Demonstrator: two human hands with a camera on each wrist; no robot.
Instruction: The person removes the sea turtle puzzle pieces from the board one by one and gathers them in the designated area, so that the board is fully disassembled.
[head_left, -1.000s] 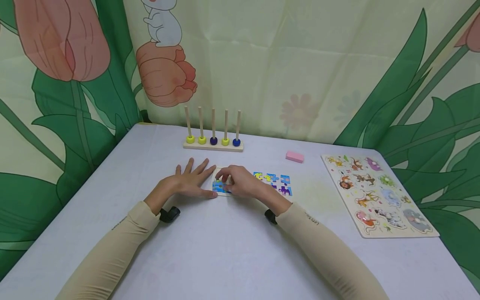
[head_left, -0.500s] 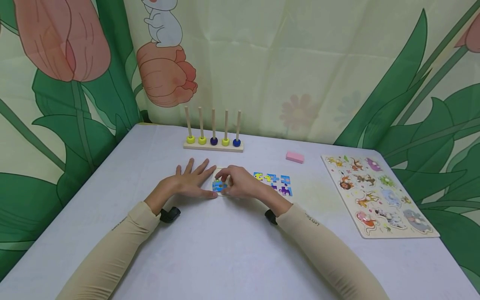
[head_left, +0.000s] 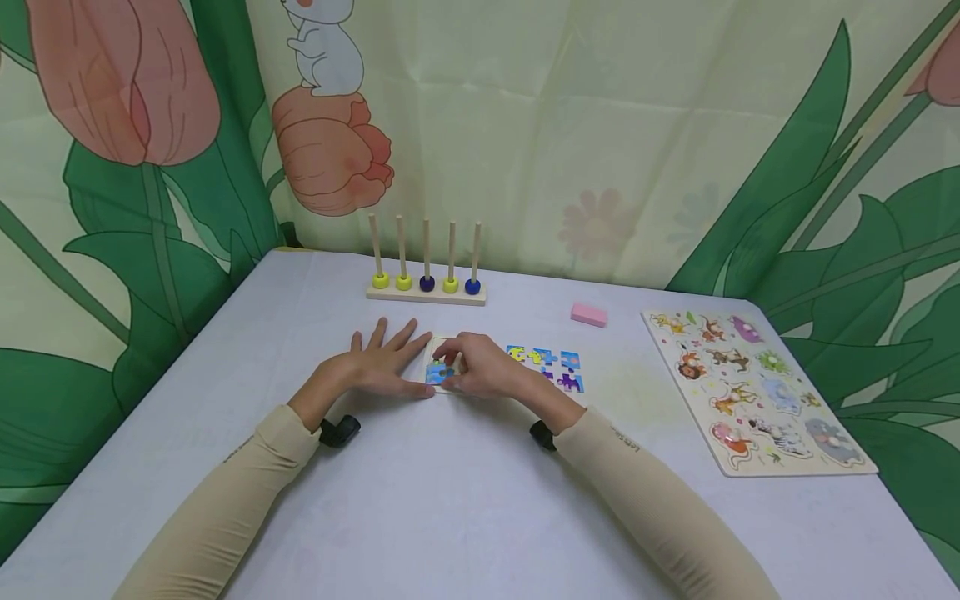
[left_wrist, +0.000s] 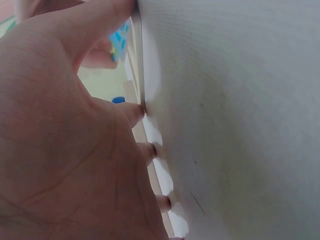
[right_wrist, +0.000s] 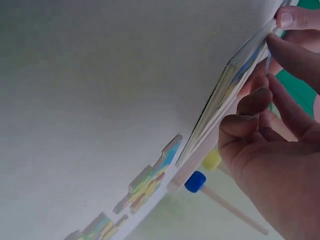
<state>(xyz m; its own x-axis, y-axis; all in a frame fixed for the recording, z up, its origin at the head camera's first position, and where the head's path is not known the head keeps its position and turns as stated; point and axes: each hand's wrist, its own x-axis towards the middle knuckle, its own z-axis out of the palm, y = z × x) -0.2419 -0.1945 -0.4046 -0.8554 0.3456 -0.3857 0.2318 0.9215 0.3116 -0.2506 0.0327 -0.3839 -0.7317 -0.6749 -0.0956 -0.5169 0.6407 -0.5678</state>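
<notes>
My left hand (head_left: 378, 367) lies with fingers spread at the left side of a small jigsaw tray (right_wrist: 206, 110); its thumb and index finger touch the tray's edge. My right hand (head_left: 480, 364) is over the tray, thumb and index finger pinching a puzzle piece (right_wrist: 269, 62), seen nearly edge-on in the right wrist view. Blue picture pieces (head_left: 439, 372) show at the tray's left part; my right hand hides much of the rest. Several loose puzzle pieces (head_left: 570, 360) lie on the table to the right of the tray, partly behind my right hand.
A wooden peg stand (head_left: 427, 293) with yellow and blue beads stands behind the tray. A pink block (head_left: 589, 314) lies at the back right. An animal puzzle board (head_left: 757, 392) covers the table's right side. A printed curtain (head_left: 510, 150) hangs behind.
The fingers of my right hand have shifted slightly over the blue part of the tray. My left hand keeps its place.
</notes>
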